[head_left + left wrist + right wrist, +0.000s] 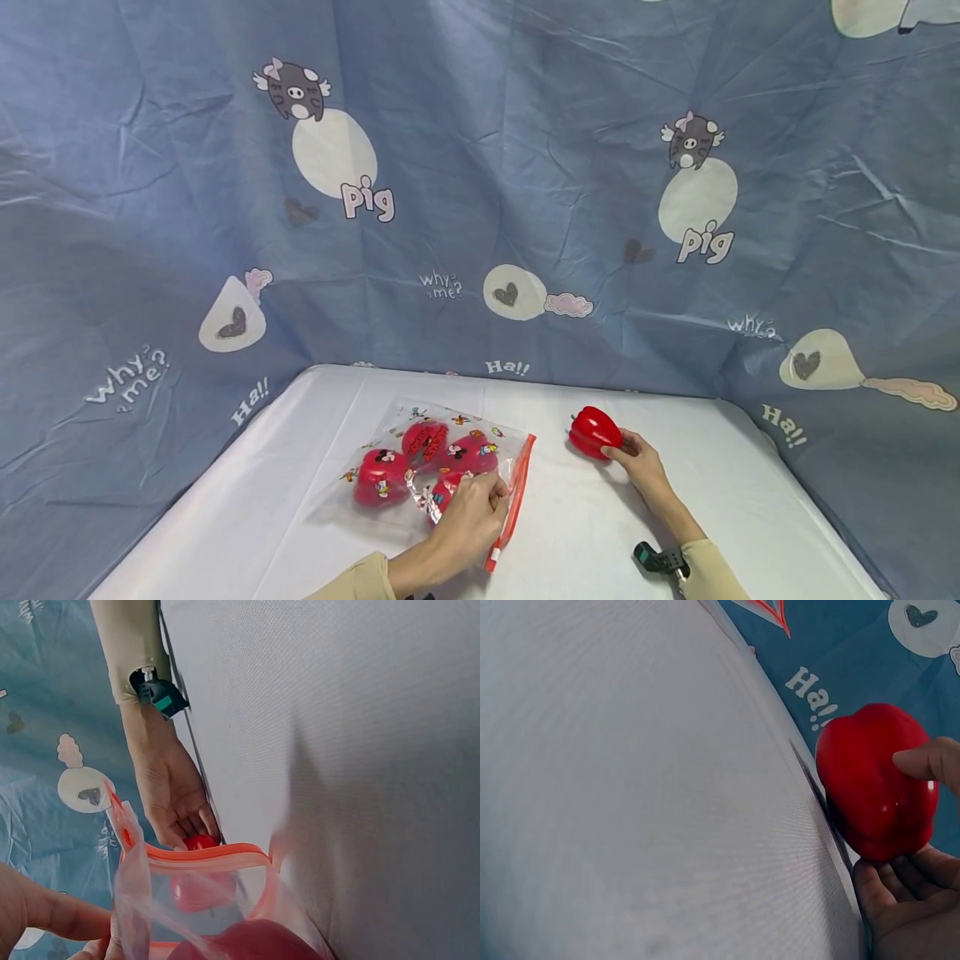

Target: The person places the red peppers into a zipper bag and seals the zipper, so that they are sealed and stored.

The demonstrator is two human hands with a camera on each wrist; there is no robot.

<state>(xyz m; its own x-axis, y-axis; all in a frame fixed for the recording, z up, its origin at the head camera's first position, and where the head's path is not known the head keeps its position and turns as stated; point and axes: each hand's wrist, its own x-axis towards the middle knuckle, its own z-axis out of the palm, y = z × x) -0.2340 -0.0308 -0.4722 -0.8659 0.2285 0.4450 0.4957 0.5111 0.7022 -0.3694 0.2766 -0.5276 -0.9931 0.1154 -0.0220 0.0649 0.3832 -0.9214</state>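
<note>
A clear zip bag (397,525) printed with cartoon figures lies on the left half of the white table, its red zip edge facing right. Inside it are several red bell peppers (381,477). My left hand (472,518) pinches the bag's upper layer near the zip; in the left wrist view the bag's mouth (206,855) gapes apart, with a pepper (255,942) just inside. To the right of the bag, my right hand (643,468) holds another red bell pepper (874,780) between thumb and fingers, its green stem pointing left in the head view.
The white table (600,542) is bordered at the back and sides by a blue curtain (465,183) printed with pigs and lettering. A dark wrist camera (656,558) is strapped to the right wrist.
</note>
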